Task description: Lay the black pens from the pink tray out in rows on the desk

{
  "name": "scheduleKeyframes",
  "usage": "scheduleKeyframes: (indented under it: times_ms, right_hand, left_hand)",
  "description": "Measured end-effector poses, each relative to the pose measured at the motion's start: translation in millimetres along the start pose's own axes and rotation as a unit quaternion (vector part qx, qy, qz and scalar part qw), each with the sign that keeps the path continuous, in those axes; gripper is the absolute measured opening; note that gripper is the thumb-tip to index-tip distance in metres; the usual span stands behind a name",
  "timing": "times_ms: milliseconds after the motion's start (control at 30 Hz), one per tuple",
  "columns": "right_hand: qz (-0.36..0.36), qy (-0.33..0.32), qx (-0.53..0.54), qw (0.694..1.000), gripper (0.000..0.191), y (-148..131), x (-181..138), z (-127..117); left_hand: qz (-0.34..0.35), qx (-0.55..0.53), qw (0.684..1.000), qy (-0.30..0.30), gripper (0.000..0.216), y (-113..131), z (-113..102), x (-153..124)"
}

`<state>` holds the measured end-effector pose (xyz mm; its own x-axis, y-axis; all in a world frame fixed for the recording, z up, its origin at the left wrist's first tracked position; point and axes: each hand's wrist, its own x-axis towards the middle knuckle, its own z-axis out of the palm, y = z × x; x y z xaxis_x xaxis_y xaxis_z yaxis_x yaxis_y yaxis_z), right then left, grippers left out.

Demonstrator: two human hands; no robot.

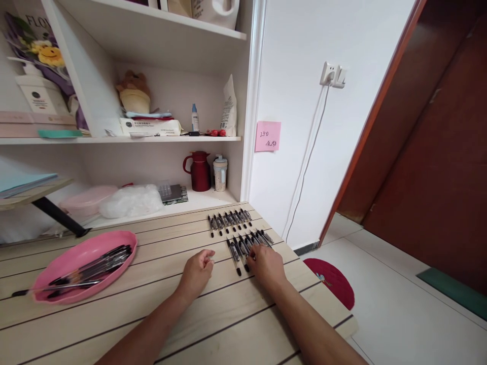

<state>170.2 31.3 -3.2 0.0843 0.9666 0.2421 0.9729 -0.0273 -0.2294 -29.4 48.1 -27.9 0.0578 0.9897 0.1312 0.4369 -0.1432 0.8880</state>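
My right hand (267, 263) reaches over the nearer row of pens (238, 248), fingers bent down and closed around a pen among them; the fingertips are partly hidden. These pens have clear barrels and black caps and lie side by side, slanting. A second row of similar pens (229, 221) lies just behind. To the left of the nearer row, my left hand (198, 271) hovers over the table, fingers loosely bent with a gap to the thumb, holding nothing. More pens (91, 266) are piled in a pink oval basin (125, 238) at the left, one sticking out over its rim.
The striped wooden table (167, 309) ends at the right above a tiled floor with a red mat (335, 281). Behind it, a white shelf (171, 138) holds a red jug (200, 171), a cup (220, 173) and a plastic bag (131, 201). A pink note (268, 136) sticks to the wall.
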Motion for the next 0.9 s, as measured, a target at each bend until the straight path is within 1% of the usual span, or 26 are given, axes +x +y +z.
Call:
scheduleKeyframes:
  times_ms: [200,333,433,533,600,667,733,800,900]
  right_hand:
    - [0.007,0.005,-0.002,1.000,0.014,2,-1,0]
    - [0.022,0.012,0.002,1.000,0.014,3,-2,-14]
    - [-0.001,0.016,-0.003,1.000,0.016,1,-13,-24]
    - [-0.051,-0.039,0.001,0.998,0.016,1,-36,-24]
    - [-0.069,-0.074,0.020,0.995,0.015,4,-54,-19]
    - [-0.067,-0.063,0.054,0.994,0.015,8,-71,-14]
    - [-0.061,-0.033,0.088,0.994,0.016,12,-83,-10]
    - [-0.063,-0.012,0.113,0.992,0.018,15,-89,-8]
    - [-0.069,-0.005,0.126,0.990,0.019,16,-91,-9]
  left_hand:
    - [-0.004,-0.018,1.000,0.001,0.033,-2,0,0]
    - [-0.009,-0.033,0.999,0.003,0.032,-2,0,1]
    - [-0.012,-0.043,0.999,-0.001,0.031,1,0,0]
    - [-0.019,-0.050,0.999,-0.008,0.033,8,-5,-4]
    - [-0.021,-0.046,0.999,-0.013,0.035,12,-15,-7]
    - [-0.003,-0.011,1.000,-0.010,0.035,15,-35,-8]
    - [0.038,0.065,0.997,0.007,0.035,17,-66,-6]
    - [0.060,0.159,0.984,0.045,0.037,16,-106,-3]
    - [0.038,0.304,0.947,0.102,0.034,7,-174,1]
